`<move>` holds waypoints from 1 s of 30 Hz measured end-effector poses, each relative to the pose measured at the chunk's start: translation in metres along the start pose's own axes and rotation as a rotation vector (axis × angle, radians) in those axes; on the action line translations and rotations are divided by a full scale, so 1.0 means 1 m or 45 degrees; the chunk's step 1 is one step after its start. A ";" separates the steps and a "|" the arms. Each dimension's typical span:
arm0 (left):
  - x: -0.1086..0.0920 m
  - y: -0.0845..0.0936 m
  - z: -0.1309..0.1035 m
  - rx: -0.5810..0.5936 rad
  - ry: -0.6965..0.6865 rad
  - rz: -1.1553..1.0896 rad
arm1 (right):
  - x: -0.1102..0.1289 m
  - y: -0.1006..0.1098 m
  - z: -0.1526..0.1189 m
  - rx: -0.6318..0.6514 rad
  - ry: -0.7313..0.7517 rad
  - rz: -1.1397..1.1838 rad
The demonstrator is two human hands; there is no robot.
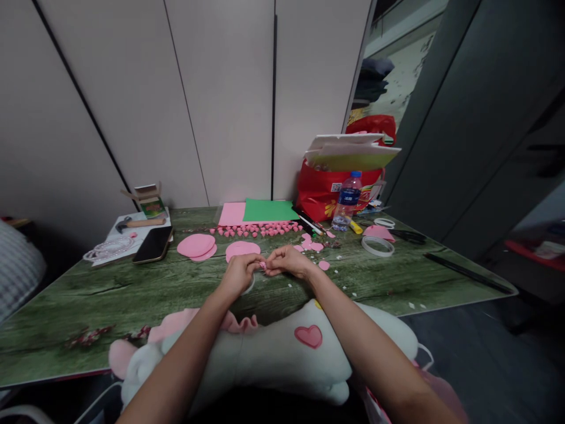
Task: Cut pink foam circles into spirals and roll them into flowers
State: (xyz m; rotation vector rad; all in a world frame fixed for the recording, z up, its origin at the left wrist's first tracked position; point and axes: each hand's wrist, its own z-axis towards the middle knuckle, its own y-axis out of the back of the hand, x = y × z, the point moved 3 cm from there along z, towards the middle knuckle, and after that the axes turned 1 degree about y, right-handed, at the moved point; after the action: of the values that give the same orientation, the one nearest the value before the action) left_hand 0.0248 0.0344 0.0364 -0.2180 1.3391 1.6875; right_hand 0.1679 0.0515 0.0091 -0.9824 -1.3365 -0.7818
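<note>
My left hand (241, 274) and my right hand (286, 261) meet over the middle of the table. Both have their fingers pinched on a small pink piece (263, 265), apparently curled paper. A thin white loop (251, 286) shows beside my left hand, partly hidden by it. Just behind my hands lie pink paper circles (242, 249), and more pink discs (196, 246) overlap to the left. Beyond them runs a row of small pink rolled roses (260, 230). Loose pink petal-like pieces (311, 242) are scattered to the right.
A plush toy (273, 353) lies across my lap. Pink (232, 213) and green sheets (270, 210) lie behind the roses. On the left are a phone (153, 244) and hammer (143, 222); rightward, a water bottle (347, 203), red bag (315, 191), tape roll (378, 246) and scissors (408, 236).
</note>
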 end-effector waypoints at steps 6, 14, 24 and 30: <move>0.007 -0.002 0.002 -0.036 0.074 -0.218 | 0.004 -0.002 -0.003 -0.009 0.032 -0.033; 0.009 -0.003 0.004 -0.054 0.165 -0.471 | 0.006 -0.005 -0.002 -0.039 0.119 -0.136; 0.009 -0.002 0.004 -0.086 0.219 -0.498 | 0.004 -0.004 0.000 -0.018 0.132 -0.174; 0.012 -0.001 0.005 -0.112 0.258 -0.510 | 0.004 -0.003 0.003 -0.106 0.217 -0.338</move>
State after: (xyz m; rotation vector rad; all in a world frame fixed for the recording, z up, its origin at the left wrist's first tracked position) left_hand 0.0208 0.0452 0.0302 -0.6779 1.2659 1.4105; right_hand 0.1645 0.0533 0.0136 -0.7913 -1.3085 -1.1057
